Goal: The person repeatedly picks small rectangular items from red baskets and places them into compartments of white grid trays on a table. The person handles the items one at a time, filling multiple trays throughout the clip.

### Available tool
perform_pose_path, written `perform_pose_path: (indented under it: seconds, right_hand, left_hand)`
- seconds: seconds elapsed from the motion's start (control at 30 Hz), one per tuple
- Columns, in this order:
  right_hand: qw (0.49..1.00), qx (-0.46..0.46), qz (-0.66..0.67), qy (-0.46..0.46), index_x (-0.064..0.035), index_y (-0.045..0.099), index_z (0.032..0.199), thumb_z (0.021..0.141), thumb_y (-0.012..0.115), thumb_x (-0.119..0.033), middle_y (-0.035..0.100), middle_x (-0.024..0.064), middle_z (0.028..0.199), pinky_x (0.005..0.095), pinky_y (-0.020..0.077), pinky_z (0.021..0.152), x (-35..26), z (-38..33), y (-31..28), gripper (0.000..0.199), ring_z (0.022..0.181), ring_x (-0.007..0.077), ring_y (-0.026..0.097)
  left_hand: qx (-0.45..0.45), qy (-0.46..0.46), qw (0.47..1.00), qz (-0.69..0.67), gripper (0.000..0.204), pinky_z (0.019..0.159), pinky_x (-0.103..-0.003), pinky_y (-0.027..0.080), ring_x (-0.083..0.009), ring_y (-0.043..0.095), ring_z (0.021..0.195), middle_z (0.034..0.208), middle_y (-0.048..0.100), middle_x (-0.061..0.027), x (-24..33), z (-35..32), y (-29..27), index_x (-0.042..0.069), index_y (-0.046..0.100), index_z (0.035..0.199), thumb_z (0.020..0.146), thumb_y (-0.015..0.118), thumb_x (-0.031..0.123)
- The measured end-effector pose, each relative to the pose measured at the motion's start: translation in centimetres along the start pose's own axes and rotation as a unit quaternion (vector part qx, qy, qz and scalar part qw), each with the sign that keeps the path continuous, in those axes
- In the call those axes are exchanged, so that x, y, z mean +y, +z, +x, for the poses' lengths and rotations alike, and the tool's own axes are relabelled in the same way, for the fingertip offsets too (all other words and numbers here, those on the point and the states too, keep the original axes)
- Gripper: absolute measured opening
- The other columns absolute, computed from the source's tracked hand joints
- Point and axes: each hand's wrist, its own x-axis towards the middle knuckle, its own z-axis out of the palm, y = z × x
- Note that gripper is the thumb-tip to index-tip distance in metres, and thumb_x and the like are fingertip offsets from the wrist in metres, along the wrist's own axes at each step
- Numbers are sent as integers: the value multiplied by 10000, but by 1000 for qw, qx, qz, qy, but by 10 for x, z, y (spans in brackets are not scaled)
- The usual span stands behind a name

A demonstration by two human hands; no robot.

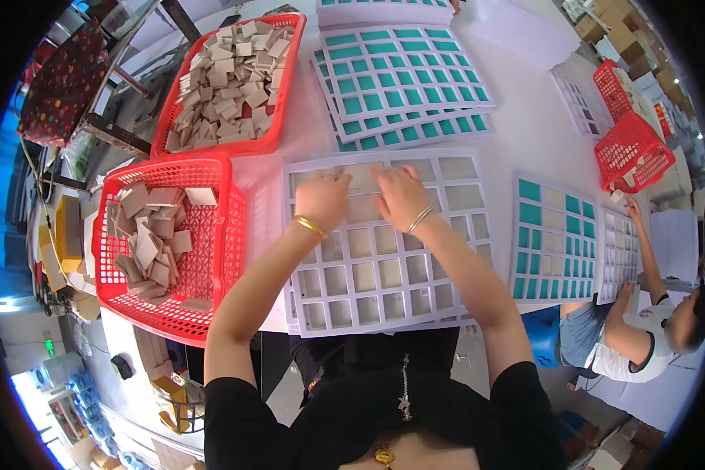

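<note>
Head view: both hands (323,197) (399,196) press flat on the grid tray (384,266)

White tabletop (525,125). Lying directly on it:
- Pale grid frame (384,251), many square cells, at the near edge, centre.
- Red mesh basket (211,258) of beige square tiles, near left, just beside the frame.
- Second red basket (283,86), heaped with the same tiles, far left.
- Stack of teal-celled grid sheets (399,86), far centre.
- Part-teal grid sheet (554,243), right.
- Two smaller red baskets (633,153), far right.
</note>
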Motion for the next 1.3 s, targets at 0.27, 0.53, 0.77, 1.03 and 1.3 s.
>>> perform_pose_path:
  seconds: [0.27, 0.53, 0.77, 1.03, 1.3]
  right_hand:
    - [999, 9, 33, 30, -58, 547, 1157, 830, 598, -200, 579, 105, 1168, 452, 308, 1041, -3, -1, -15, 361, 1146, 264, 507]
    - [940, 263, 16, 216, 14, 454, 1281, 852, 610, -240, 507, 221, 1274, 451, 368, 989, 71, -129, -38, 522, 1191, 378, 470]
    - [895, 135, 125, 406, 61, 507, 1215, 885, 593, -288, 549, 244, 1185, 416, 394, 967, 57, -243, -23, 488, 1113, 376, 521]
    - [814, 333, 223, 421, 34, 547, 1177, 915, 579, -241, 594, 149, 1111, 334, 439, 900, 47, -260, -31, 381, 1021, 231, 564]
    - [773, 360, 27, 521, 4, 599, 1153, 948, 518, -345, 636, 126, 1108, 317, 442, 896, 216, -409, -137, 414, 1040, 207, 586]
  left_hand:
    - [102, -200, 967, -122, 348, 791, -432, 488, -346, 572, 985, 1104, 592, -158, -39, -84, -16, 37, 613, 1086, 743, 560, 63]
    - [20, -277, 944, -175, 344, 773, -407, 486, -368, 590, 913, 1040, 586, -163, -19, -164, -16, 20, 623, 1098, 764, 565, 73]
    - [68, -241, 936, -247, 281, 774, -386, 488, -333, 610, 890, 979, 610, -191, -29, -171, -1, -6, 635, 1060, 799, 591, 91]
    - [67, -311, 848, -425, 321, 882, -305, 460, -210, 619, 1007, 1093, 652, -159, -9, -162, -27, -33, 605, 1147, 857, 567, 100]
    - [35, -50, 855, -515, 373, 896, -345, 451, -303, 592, 1047, 1122, 617, -154, 135, -61, 8, 43, 572, 1190, 834, 611, 149]
